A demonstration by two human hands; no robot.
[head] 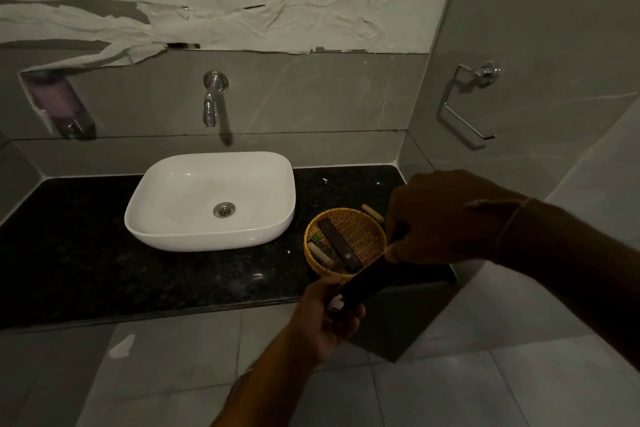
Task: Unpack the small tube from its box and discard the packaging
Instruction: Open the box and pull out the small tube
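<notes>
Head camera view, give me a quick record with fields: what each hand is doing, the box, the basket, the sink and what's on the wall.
left hand: grips the lower end of the box, where something white shows
right hand: grips the upper end of the box
dark box: long, tilted, held above the counter's front edge
tube: cannot be told apart
wicker basket: on black granite counter, holds more dark packets
white basin: left of basket, empty
wall tap: above basin
towel ring: empty, right wall
</notes>
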